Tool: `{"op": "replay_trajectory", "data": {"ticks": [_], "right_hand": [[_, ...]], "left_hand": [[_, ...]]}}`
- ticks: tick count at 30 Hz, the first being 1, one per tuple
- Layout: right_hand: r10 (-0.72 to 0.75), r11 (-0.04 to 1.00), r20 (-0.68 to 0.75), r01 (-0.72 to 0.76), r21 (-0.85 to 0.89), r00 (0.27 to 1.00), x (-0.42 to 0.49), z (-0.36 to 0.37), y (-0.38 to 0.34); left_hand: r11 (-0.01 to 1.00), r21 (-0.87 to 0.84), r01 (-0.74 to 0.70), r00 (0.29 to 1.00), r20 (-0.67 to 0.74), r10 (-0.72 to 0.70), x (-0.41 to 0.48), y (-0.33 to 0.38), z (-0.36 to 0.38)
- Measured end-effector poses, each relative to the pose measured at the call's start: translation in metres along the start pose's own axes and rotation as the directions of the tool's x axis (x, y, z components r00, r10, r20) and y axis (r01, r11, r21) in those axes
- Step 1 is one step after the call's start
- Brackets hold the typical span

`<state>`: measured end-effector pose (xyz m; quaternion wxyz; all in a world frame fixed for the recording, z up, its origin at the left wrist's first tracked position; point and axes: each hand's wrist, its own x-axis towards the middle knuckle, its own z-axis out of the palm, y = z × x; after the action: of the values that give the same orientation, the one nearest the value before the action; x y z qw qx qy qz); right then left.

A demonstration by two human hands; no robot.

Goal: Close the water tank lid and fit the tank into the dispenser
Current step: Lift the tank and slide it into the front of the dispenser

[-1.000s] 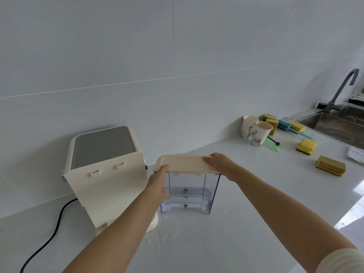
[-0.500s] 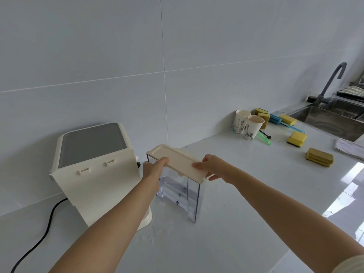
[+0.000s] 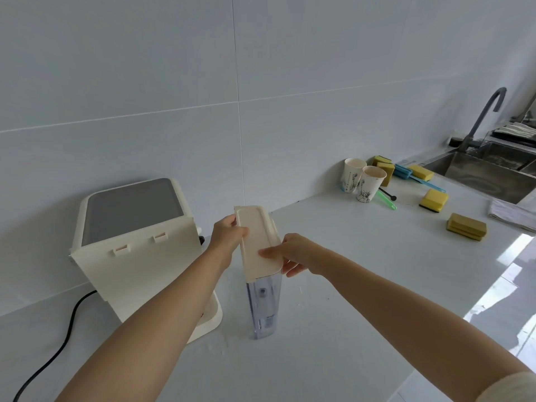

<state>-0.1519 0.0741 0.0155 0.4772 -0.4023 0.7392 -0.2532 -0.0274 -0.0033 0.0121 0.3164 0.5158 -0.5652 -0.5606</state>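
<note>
Item: water tank [image 3: 263, 306], clear rigid plastic with cream lid [image 3: 256, 242] seated on top; stands upright on the table [image 3: 362, 280], just right of the dispenser [image 3: 136, 245]. Our left hand [image 3: 229, 236] grips the lid's far end, our right hand [image 3: 293, 255] the near end. We judge it light, stiff, slippery where wet; best held by both ends.

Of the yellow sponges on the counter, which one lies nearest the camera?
The olive-yellow sponge lying alone at the counter's right, nearest the front edge. It is a duller, darker yellow; the brighter sponge and the ones by the paper cups sit farther back toward the sink.
</note>
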Motion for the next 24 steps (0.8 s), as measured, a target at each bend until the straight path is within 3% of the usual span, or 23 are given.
{"op": "replay_trajectory", "data": {"ticks": [8,13,18,24], "right_hand": [[0.019,1.000,0.038,-0.018,-0.024,0.999,0.001,0.013,0.002],[0.008,0.955,0.013,-0.004,-0.295,1.000,-0.002,-0.003,-0.013],[-0.171,0.944,-0.127,0.125,-0.305,0.977,0.006,-0.029,-0.040],[-0.259,0.859,0.020,0.239,-0.453,0.966,0.024,-0.014,-0.059]], "left_hand": [[0.988,0.144,-0.053,0.993,0.108,0.038,-0.003,0.012,-0.004],[0.971,0.236,-0.049,0.995,0.098,0.026,-0.019,0.015,0.001],[0.970,0.241,-0.010,0.998,0.070,-0.007,-0.040,0.007,0.002],[0.923,0.386,-0.002,0.998,0.060,-0.023,-0.055,-0.008,0.013]]}}
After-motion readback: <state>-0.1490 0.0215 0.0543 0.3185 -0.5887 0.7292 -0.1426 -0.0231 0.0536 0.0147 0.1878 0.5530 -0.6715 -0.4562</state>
